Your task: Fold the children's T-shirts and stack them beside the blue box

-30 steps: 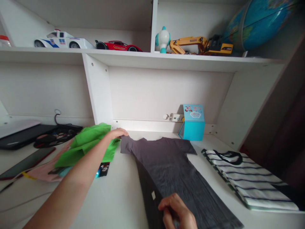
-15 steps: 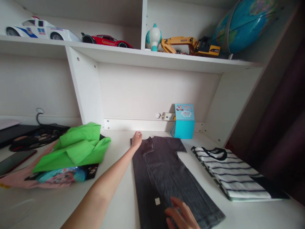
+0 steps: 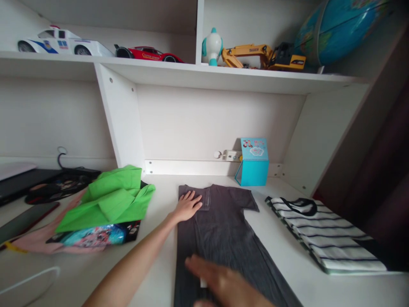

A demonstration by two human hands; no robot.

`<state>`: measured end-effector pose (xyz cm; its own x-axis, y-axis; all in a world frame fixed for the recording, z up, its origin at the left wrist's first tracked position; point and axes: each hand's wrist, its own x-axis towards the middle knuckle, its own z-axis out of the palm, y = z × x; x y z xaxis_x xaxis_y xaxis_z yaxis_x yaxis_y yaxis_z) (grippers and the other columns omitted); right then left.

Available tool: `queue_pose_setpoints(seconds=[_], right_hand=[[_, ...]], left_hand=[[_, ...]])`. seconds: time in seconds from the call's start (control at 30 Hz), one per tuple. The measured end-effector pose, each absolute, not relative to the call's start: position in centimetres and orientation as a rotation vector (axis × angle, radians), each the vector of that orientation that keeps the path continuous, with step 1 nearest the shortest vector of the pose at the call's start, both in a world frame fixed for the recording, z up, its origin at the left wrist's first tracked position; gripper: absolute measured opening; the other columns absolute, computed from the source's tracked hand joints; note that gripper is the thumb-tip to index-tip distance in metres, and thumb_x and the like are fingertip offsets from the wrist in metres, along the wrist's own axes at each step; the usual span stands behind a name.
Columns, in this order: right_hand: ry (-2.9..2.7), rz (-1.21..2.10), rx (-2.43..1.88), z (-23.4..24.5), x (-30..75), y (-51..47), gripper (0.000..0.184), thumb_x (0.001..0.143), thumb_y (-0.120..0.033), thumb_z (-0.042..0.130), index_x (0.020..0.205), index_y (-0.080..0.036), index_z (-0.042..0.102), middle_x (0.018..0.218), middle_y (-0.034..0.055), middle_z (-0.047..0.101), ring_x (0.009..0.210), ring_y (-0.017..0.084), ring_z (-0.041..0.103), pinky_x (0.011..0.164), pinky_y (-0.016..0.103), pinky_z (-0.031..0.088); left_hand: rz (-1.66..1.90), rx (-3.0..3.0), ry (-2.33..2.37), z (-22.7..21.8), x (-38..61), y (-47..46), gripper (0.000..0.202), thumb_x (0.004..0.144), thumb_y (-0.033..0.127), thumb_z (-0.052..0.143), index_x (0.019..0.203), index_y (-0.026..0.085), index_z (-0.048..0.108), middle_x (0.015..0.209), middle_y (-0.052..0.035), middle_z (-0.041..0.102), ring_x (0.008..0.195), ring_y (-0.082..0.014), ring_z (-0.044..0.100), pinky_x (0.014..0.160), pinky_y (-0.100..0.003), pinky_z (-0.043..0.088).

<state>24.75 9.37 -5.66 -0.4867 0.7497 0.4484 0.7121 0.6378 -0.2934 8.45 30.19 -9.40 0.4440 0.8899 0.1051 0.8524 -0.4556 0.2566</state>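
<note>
A dark grey T-shirt [image 3: 223, 217] lies on the white desk [image 3: 159, 273], its left side folded inward and one short sleeve spread out at the right. My left hand [image 3: 188, 206] rests flat on the folded sleeve near the collar, fingers spread. Over the lower part of the shirt is my right hand [image 3: 223, 279], blurred, with its fingers stretched out and nothing in it. It partly covers a small white label [image 3: 203, 282] on the shirt. Whether the right hand touches the cloth I cannot tell.
Left of the shirt lie green clothing [image 3: 111, 200] and a phone [image 3: 27, 219]. A folded striped shirt [image 3: 332, 234] lies to the right. Behind stands a blue desk calendar [image 3: 254, 170]. The shelf [image 3: 153, 68] above holds toy cars, a toy excavator [image 3: 265, 57] and a globe [image 3: 341, 32].
My left hand has gone from pinched at the shirt's upper left edge to lying flat on the folded sleeve. My right hand has moved left with its fingers straightened. The view shifted slightly.
</note>
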Motion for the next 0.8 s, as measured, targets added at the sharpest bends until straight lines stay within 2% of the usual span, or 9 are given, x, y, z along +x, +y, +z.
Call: queue_pose_setpoints(seconds=[0.03, 0.1, 0.17, 0.2, 0.27, 0.37, 0.5, 0.7, 0.8], right_hand=[[-2.289, 0.104, -1.212, -4.5, 26.4, 11.6, 0.04, 0.087, -0.043, 0.042, 0.125, -0.029, 0.045, 0.121, -0.0012, 0.057, 0.108, 0.015, 0.054, 0.089, 0.026, 0.045], [-2.165, 0.169, -1.802, -2.8, 30.1, 16.7, 0.04, 0.089, -0.037, 0.04, 0.125, -0.022, 0.046, 0.127, 0.0027, 0.051, 0.115, 0.013, 0.047, 0.097, 0.022, 0.036], [-1.973, 0.146, -2.098, -2.4, 33.7, 21.3, 0.041, 0.09, -0.03, 0.039, 0.121, -0.005, 0.047, 0.122, 0.0186, 0.051, 0.116, 0.023, 0.046, 0.098, 0.035, 0.034], [-1.899, 0.161, -2.212, -2.6, 35.1, 23.1, 0.04, 0.089, -0.03, 0.041, 0.117, -0.002, 0.049, 0.116, 0.0209, 0.053, 0.112, 0.026, 0.048, 0.096, 0.04, 0.036], [-1.799, 0.209, -2.346, -3.6, 37.2, 25.4, 0.036, 0.087, -0.031, 0.046, 0.112, -0.006, 0.052, 0.111, 0.0162, 0.056, 0.104, 0.024, 0.053, 0.089, 0.044, 0.041], [-1.703, 0.33, -2.449, -5.0, 38.6, 26.6, 0.032, 0.085, -0.034, 0.052, 0.11, -0.015, 0.052, 0.111, 0.0065, 0.055, 0.096, 0.018, 0.055, 0.082, 0.04, 0.046], [-1.665, 0.527, -2.421, -4.6, 39.0, 27.3, 0.029, 0.086, -0.034, 0.05, 0.108, -0.015, 0.053, 0.107, 0.0055, 0.056, 0.089, 0.015, 0.056, 0.076, 0.034, 0.049], [-1.839, 0.503, -2.133, -0.6, 34.5, 29.1, 0.029, 0.087, -0.034, 0.049, 0.107, -0.014, 0.053, 0.099, 0.0043, 0.058, 0.081, 0.013, 0.058, 0.069, 0.031, 0.05], [-1.994, 0.369, -1.969, 0.2, 28.9, 29.3, 0.028, 0.086, -0.034, 0.05, 0.105, -0.014, 0.054, 0.101, 0.0045, 0.057, 0.086, 0.015, 0.057, 0.075, 0.034, 0.049]], left_hand=[[0.342, 2.529, 1.533, -9.5, 8.4, 30.3, 0.052, 0.09, 0.052, 0.016, 0.135, 0.032, 0.032, 0.146, -0.0045, 0.02, 0.134, -0.0257, 0.013, 0.104, -0.047, 0.014], [0.35, 2.53, 1.521, -9.7, 8.4, 30.4, 0.049, 0.091, 0.049, 0.014, 0.135, 0.034, 0.031, 0.146, -0.0035, 0.019, 0.134, -0.0252, 0.013, 0.104, -0.048, 0.014], [0.357, 2.528, 1.513, -10.0, 8.4, 30.4, 0.048, 0.092, 0.045, 0.015, 0.135, 0.034, 0.03, 0.146, -0.003, 0.018, 0.134, -0.0249, 0.013, 0.104, -0.048, 0.014], [0.361, 2.53, 1.512, -10.2, 8.4, 30.4, 0.047, 0.092, 0.044, 0.016, 0.135, 0.034, 0.031, 0.146, -0.0029, 0.018, 0.134, -0.025, 0.013, 0.104, -0.048, 0.014], [0.379, 2.543, 1.514, -10.4, 8.3, 30.4, 0.047, 0.091, 0.044, 0.018, 0.135, 0.033, 0.032, 0.146, -0.0033, 0.019, 0.134, -0.0256, 0.013, 0.104, -0.048, 0.014], [0.411, 2.558, 1.515, -10.5, 8.3, 30.2, 0.049, 0.091, 0.045, 0.02, 0.136, 0.031, 0.032, 0.145, -0.0047, 0.021, 0.133, -0.0265, 0.015, 0.104, -0.049, 0.015], [0.498, 2.49, 1.501, -10.3, 8.2, 30.3, 0.052, 0.089, 0.045, 0.026, 0.138, 0.027, 0.026, 0.144, -0.0042, 0.026, 0.133, -0.025, 0.018, 0.105, -0.047, 0.015], [0.982, 1.923, 1.466, -10.6, 7.8, 31.5, 0.053, 0.091, 0.039, 0.025, 0.141, 0.022, 0.017, 0.116, -0.004, 0.06, 0.112, -0.0167, 0.05, 0.098, -0.032, 0.032], [1.14, 1.78, 1.438, -10.9, 7.6, 31.9, 0.055, 0.091, 0.041, 0.029, 0.14, 0.018, 0.02, 0.104, -0.0048, 0.066, 0.105, -0.017, 0.055, 0.092, -0.029, 0.036]])
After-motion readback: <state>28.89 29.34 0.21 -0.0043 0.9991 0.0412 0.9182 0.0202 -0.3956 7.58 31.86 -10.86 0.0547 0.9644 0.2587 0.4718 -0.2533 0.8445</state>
